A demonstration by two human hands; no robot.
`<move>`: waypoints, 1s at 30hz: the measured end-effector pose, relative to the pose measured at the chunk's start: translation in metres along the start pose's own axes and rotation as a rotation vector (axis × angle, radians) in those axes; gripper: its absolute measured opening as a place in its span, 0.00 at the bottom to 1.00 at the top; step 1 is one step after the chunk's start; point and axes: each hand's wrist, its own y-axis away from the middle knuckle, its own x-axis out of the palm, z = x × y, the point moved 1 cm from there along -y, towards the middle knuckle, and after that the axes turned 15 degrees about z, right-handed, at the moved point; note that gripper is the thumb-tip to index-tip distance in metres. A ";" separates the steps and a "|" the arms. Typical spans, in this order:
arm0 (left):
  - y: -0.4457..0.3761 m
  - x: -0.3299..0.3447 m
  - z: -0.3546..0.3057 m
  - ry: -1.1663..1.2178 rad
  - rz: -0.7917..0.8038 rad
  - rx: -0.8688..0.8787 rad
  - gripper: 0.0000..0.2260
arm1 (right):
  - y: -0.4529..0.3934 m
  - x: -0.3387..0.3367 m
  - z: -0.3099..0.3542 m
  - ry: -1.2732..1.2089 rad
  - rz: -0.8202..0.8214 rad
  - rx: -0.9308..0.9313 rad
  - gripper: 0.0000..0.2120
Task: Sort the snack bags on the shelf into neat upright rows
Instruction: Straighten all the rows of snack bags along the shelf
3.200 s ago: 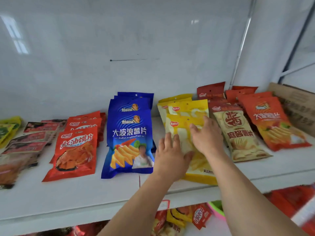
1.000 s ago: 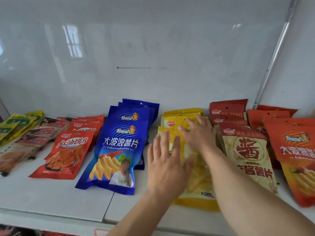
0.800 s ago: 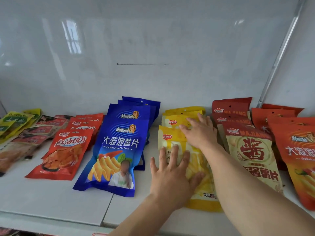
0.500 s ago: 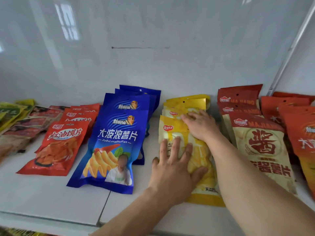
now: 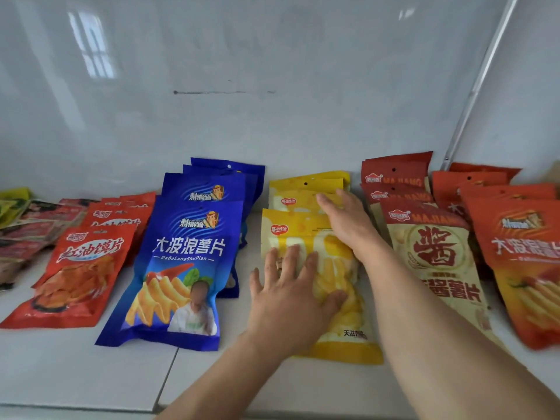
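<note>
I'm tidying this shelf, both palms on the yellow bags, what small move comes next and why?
Probably slide the front yellow bag back with the left hand so it squares with the yellow bags behind it, which the right hand steadies. Its bottom edge sits nearer the shelf front than the blue stack.

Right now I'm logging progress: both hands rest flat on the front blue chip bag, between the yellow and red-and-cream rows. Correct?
Not quite. In the head view the left hand and right hand press flat on the yellow snack bags, which lie between the blue chip bags and the red-and-cream bags.
</note>
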 end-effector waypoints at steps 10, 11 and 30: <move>-0.022 -0.018 0.009 0.238 -0.100 -0.119 0.41 | 0.023 0.001 -0.020 -0.273 -0.013 0.157 0.51; -0.023 -0.018 0.011 0.241 -0.090 -0.116 0.41 | 0.025 0.002 -0.022 -0.280 -0.015 0.176 0.51; -0.030 -0.013 0.016 0.184 -0.132 -0.078 0.36 | 0.041 0.009 0.000 -0.061 -0.125 0.167 0.48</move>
